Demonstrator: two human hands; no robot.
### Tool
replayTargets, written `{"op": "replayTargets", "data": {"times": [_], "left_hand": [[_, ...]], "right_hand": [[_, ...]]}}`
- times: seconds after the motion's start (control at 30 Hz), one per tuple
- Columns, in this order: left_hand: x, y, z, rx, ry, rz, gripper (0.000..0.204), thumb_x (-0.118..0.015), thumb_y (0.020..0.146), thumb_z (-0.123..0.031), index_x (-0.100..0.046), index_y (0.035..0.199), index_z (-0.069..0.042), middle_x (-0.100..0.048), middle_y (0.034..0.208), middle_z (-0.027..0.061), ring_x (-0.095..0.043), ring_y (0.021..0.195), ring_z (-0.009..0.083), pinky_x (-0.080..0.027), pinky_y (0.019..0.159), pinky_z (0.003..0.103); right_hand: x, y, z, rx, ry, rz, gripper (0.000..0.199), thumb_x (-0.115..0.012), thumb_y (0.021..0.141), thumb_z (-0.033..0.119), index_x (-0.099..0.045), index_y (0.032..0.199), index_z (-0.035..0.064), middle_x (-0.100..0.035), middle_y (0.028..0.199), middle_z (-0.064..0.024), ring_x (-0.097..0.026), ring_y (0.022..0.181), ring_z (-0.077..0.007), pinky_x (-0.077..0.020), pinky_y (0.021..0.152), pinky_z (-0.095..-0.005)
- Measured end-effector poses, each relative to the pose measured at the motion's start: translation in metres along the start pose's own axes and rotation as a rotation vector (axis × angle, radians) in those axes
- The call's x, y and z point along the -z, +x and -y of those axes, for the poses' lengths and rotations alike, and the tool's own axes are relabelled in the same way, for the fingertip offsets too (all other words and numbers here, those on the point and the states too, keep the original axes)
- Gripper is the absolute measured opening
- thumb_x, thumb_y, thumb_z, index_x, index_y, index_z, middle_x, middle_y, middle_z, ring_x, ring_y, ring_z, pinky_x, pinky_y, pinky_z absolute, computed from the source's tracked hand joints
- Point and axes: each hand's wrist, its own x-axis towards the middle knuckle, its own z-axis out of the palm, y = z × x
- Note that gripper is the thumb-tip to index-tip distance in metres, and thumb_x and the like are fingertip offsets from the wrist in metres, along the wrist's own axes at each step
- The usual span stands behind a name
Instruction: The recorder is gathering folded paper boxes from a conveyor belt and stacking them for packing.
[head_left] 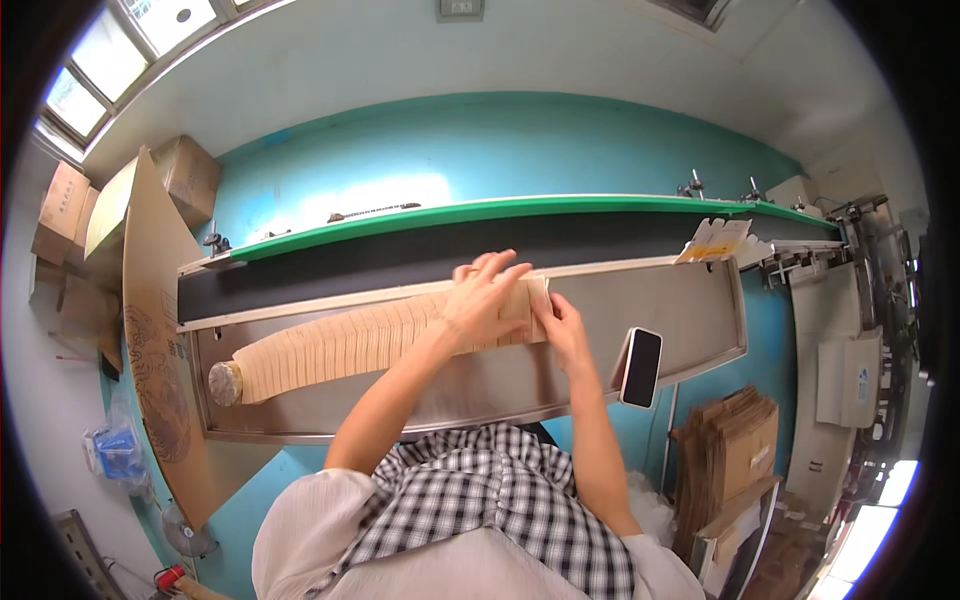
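A long row of flat brown cardboard pieces [340, 345] stands on edge in a steel tray [690, 310], running from a round end piece [224, 383] at the left to the middle. My left hand [485, 295] lies over the right end of the row, fingers spread across the top pieces. My right hand [562, 325] presses against the last piece from the right side. Both hands grip the end of the stack between them.
A black phone [640, 366] leans on the tray's front rim to the right. Behind the tray runs a dark conveyor belt [400, 260] with a green rail. Folded cartons [715, 240] sit at the belt's right end. Cardboard stacks [735, 450] stand lower right, boxes [180, 180] at left.
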Motion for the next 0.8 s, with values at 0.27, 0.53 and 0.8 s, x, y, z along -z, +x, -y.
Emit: {"op": "replayTargets", "data": {"times": [0.27, 0.53, 0.8], "left_hand": [[-0.012, 0.042, 0.026, 0.054, -0.135, 0.452, 0.081, -0.083, 0.067, -0.06, -0.059, 0.129, -0.014, -0.067, 0.116, 0.0171, -0.066, 0.107, 0.0352, -0.054, 0.089, 0.044], [-0.004, 0.042, 0.029, 0.111, -0.161, 0.39, 0.078, -0.08, 0.069, -0.064, -0.059, 0.122, -0.011, -0.067, 0.111, 0.0186, -0.066, 0.103, 0.0378, -0.053, 0.088, 0.043], [0.005, 0.028, 0.043, -0.001, -0.166, 0.351, 0.09, -0.085, 0.063, -0.057, -0.053, 0.132, -0.01, -0.065, 0.117, 0.0191, -0.065, 0.106, 0.0374, -0.053, 0.089, 0.046]], "right_hand": [[0.027, 0.003, -0.013, -0.125, 0.083, 0.127, 0.033, -0.062, 0.099, 0.021, -0.06, 0.125, -0.0001, -0.067, 0.115, -0.0081, -0.064, 0.103, -0.0149, -0.052, 0.086, -0.0307], [0.042, 0.074, -0.005, -0.126, 0.622, -0.108, 0.029, -0.066, 0.098, 0.03, -0.06, 0.11, 0.0042, -0.068, 0.095, -0.0061, -0.066, 0.081, -0.0141, -0.0547, 0.073, -0.028], [-0.009, 0.007, -0.012, 0.026, -0.032, 0.056, 0.037, -0.065, 0.098, 0.033, -0.063, 0.122, 0.0041, -0.069, 0.103, -0.0092, -0.064, 0.091, -0.0145, -0.0521, 0.08, -0.03]]}}
